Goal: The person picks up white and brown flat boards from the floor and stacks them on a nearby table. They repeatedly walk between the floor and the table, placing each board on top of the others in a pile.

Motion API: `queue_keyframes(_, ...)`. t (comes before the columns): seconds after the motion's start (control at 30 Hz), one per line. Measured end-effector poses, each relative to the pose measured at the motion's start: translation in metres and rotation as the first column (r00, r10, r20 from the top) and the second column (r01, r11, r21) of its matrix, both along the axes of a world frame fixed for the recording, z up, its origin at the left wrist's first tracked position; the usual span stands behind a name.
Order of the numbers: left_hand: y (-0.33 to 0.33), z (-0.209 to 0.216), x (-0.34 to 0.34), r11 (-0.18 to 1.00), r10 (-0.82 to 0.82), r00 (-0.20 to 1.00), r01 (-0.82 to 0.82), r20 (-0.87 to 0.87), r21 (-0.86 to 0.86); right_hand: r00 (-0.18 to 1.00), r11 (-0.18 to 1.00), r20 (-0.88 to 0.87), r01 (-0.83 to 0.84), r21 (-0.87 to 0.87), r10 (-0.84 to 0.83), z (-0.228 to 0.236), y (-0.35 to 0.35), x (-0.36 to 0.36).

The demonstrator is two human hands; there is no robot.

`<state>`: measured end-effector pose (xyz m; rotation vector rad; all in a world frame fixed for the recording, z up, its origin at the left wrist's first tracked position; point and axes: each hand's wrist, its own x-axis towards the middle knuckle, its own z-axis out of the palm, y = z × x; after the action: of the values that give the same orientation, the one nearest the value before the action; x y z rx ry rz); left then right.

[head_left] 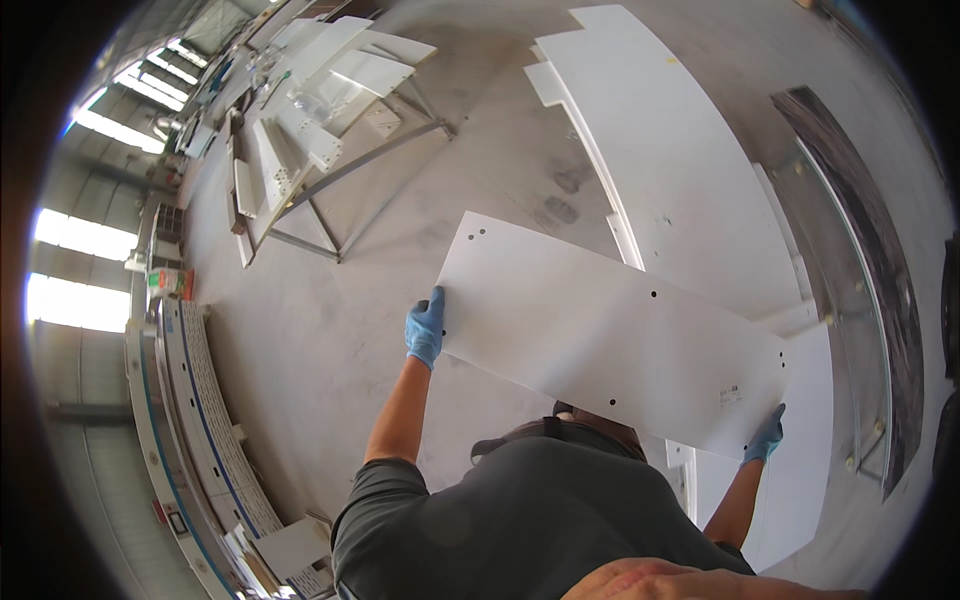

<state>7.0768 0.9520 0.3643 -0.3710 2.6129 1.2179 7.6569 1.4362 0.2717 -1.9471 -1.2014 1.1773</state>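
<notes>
Between my left hand [424, 328] and right hand [765, 436], each clamped on one end, the white panel [560, 305] runs ten to four o'clock.

Left hand [425, 328]: gloved in blue, at 11 o'clock from the torso [540, 505], gripping, fingertips toward 12. Left forearm [398, 415]: bare below a dark short sleeve [377, 487], extended. Right hand [765, 440]: likewise gloved, at 2 o'clock, gripping. Right forearm [736, 503]: bare, angled toward 1 o'clock. Hands well apart; some fingers hidden.
</notes>
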Motion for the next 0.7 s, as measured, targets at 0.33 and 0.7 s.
queue_keyframes(0.33,-0.030,0.030,-0.112,0.840,0.450,0.892,-0.440,0.045,0.317,0.914,0.910,-0.002,-0.404,0.095,0.406,0.031,0.181,-0.405)
queue_keyframes(0.7,-0.055,-0.032,-0.273,0.476,0.826,0.557,-0.772,0.087,0.421,0.573,0.500,0.338,-0.818,0.283,0.747,0.078,0.220,-0.951)
